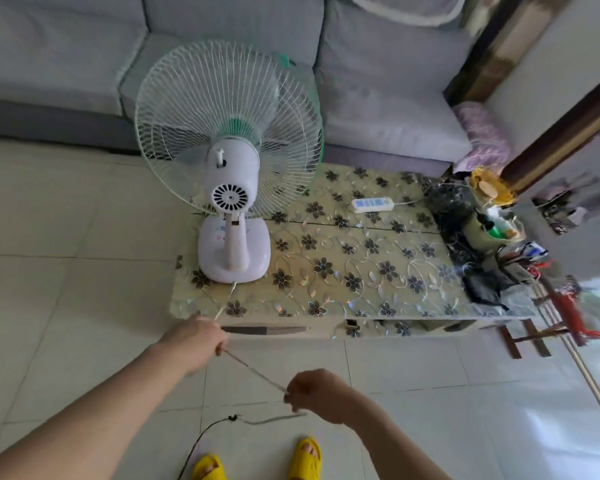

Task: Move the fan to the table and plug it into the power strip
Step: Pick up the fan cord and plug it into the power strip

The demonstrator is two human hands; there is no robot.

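Fan (230, 161): upright at the worktop (361, 271) left end. Cord (253, 372): stretched between both hands, left hand (196, 341) and right hand (312, 393) fingers closed on it; plug unseen. Power strip (373, 204): at one o'clock from the right hand, the nearer one, long axis running left-right.

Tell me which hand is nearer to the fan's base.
Left. The left hand grips the cord at the table's front edge, just below the fan's base. The right hand holds the cord lower, farther right.

Both hands, left hand (196, 337) and right hand (314, 393), grip the cord (253, 372) of the fan (231, 188).
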